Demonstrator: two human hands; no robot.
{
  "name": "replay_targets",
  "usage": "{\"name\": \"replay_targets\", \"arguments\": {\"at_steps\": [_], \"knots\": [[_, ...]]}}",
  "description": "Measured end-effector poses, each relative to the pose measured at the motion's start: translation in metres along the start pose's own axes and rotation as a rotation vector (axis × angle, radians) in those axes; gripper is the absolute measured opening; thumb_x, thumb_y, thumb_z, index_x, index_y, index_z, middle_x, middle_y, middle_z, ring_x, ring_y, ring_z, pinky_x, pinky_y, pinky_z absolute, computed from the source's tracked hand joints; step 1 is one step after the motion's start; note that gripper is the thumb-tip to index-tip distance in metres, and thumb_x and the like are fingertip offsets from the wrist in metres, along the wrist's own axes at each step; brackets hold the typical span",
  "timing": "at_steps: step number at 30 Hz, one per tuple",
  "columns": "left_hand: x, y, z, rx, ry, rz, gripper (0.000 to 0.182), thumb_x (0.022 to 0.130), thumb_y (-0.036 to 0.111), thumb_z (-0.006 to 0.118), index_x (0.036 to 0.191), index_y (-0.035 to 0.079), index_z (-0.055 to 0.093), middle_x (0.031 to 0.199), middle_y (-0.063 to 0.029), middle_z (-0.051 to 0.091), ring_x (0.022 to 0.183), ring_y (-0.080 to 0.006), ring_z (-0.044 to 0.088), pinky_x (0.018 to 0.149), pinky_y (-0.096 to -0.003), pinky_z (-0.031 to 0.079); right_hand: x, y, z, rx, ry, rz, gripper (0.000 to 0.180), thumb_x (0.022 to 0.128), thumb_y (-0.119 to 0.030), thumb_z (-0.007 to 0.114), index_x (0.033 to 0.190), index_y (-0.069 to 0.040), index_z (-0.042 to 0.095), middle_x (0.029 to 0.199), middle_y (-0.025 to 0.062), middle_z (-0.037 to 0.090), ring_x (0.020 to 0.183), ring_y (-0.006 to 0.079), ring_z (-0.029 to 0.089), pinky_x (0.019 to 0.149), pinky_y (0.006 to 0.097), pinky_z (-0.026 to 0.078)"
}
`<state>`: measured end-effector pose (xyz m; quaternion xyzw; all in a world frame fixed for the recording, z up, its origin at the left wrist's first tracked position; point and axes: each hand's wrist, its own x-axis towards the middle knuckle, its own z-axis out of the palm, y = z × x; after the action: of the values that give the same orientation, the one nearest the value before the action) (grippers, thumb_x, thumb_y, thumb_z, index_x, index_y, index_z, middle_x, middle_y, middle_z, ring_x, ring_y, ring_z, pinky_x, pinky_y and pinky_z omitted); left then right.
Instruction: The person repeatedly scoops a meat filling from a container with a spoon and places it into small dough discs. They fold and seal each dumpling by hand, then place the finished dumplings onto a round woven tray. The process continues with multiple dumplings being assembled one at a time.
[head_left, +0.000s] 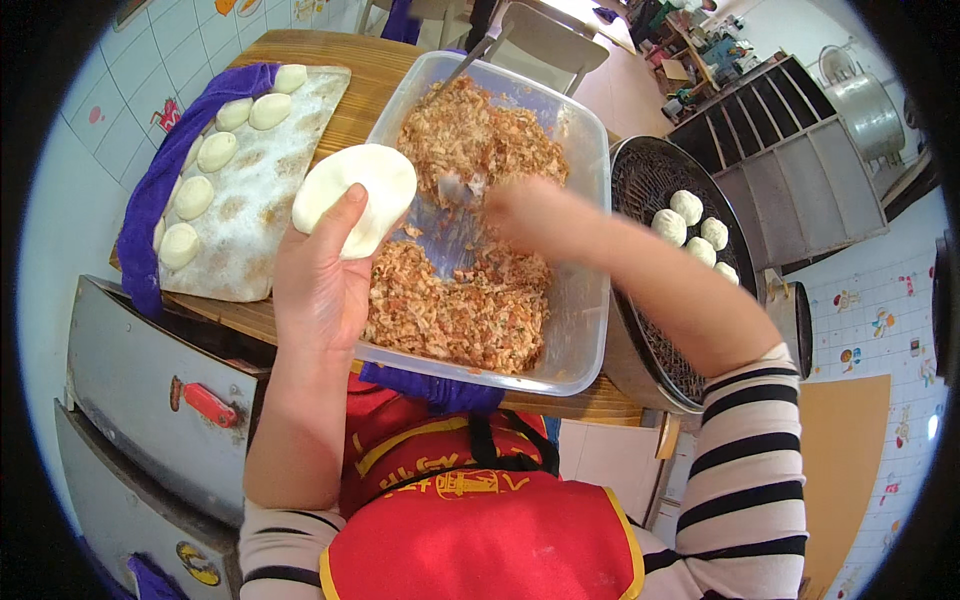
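Note:
My left hand holds a flat round dough wrapper on its palm and fingers, with the thumb pressed on top. My right hand, blurred by motion, is closed over the plastic tub. A small metal tool, also blurred, juts from its left side toward the filling. Chopped, reddish-brown filling lies in two heaps at the near and far ends of the translucent tub. Between the heaps, part of the tub's bottom shows. A metal handle leans over the far left rim.
Dough pieces sit on a floured board at left, some under a purple towel. Several filled buns rest in a round steamer right of the tub. Beyond the wooden table stands a chair.

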<state>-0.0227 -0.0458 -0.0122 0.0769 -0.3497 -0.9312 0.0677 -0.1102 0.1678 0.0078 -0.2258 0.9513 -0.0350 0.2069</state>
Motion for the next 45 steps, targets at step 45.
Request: {"name": "replay_targets", "arguments": {"at_steps": [45], "knots": [[-0.047,-0.044,0.061,0.521,-0.328,0.1,0.054,0.077,0.012,0.079,0.122,0.001,0.051,0.108,-0.0045,0.062,0.098,-0.0117,0.059,0.089,-0.026,0.046,-0.118,-0.04,-0.118,-0.199,0.061,-0.355,0.014,0.08,-0.013,0.063,0.084,0.0,0.068,0.073,0.0172,0.063,0.071,0.0316,0.063,0.067,0.0388,0.051]]}}
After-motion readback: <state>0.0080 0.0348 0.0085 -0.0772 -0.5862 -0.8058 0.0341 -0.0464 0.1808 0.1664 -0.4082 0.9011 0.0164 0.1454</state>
